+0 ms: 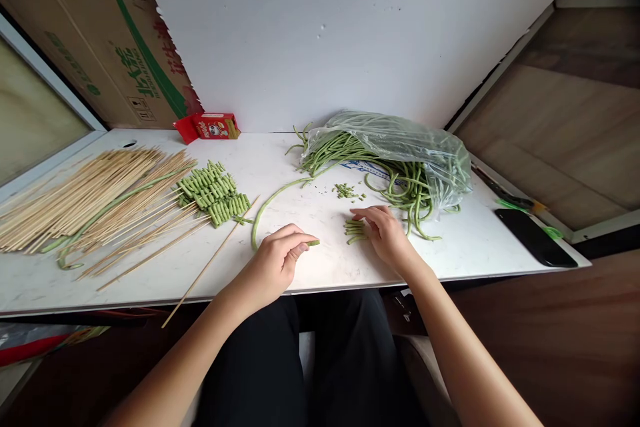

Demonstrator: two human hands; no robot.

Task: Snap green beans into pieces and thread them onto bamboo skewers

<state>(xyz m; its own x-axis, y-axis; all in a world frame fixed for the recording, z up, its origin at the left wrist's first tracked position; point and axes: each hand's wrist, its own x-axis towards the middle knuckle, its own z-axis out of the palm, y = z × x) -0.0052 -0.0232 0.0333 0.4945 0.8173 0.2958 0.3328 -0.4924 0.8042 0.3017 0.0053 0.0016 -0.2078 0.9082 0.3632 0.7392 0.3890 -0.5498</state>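
Observation:
My left hand (275, 257) is closed on a long green bean, its cut tip (313, 243) poking out past the thumb and index finger. The rest of this long bean (267, 203) curves back towards the plastic bag. My right hand (384, 233) curls over the right ends of a small row of cut bean pieces (354, 231) on the white table; its fingertips are partly hidden. Just behind that row lies a little heap of bean trimmings (345, 191). Skewers threaded with short bean pieces (213, 192) are stacked to the left.
A clear plastic bag (400, 130) spills long beans (345, 147) at the back. Many bamboo skewers (85, 197) cover the table's left side; one loose skewer (210, 263) overhangs the front edge. A red packet (215, 126) stands behind. A black phone (535, 237) lies at right.

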